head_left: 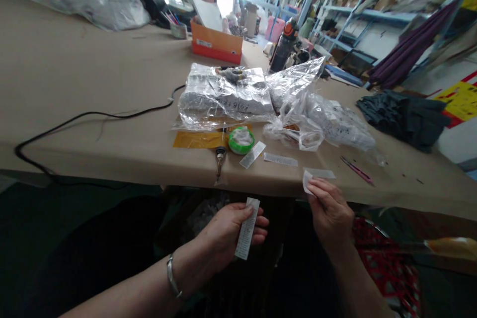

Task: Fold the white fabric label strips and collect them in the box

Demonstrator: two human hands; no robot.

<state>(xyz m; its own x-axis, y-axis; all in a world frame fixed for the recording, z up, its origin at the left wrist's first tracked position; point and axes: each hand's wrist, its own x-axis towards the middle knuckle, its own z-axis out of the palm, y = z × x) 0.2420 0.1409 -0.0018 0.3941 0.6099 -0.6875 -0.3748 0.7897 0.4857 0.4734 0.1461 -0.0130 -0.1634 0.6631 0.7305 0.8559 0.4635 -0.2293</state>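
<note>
Picture a clock flat on the tabletop [112,59], centred on the green tub [241,140] with its white filling, twelve pointing away from the person. Nearest, at six, here's the left hand [246,223], out in front of the table edge! Its forearm slants in from the lower left, a silver bangle at the wrist, palm turned partly upward. The thumb presses a printed strip [247,228] against the hand, the other fingers loosely spread and slightly curled behind it.

Over at four, the right hand [331,211] reaches up to the table edge, back of the hand showing, wrist bent inward. Thumb and fingertips close in a pinch on a small white slip [307,182], just beside a pale strip [319,173]. Below the table, also at four, sits a red basket [387,263].

On the top now: a clear strip [252,154] lies at five, close by the tub, a second printed strip [280,159] at four, and pink tweezers [357,171] between three and four. A pen-shaped tool [220,156] points towards the person at eight, amber film [197,139] at nine.

Farther back, plastic-wrapped packs [227,97] fill twelve, an orange box [216,44] stands beyond, and a dark bottle [283,47] at one.
</note>
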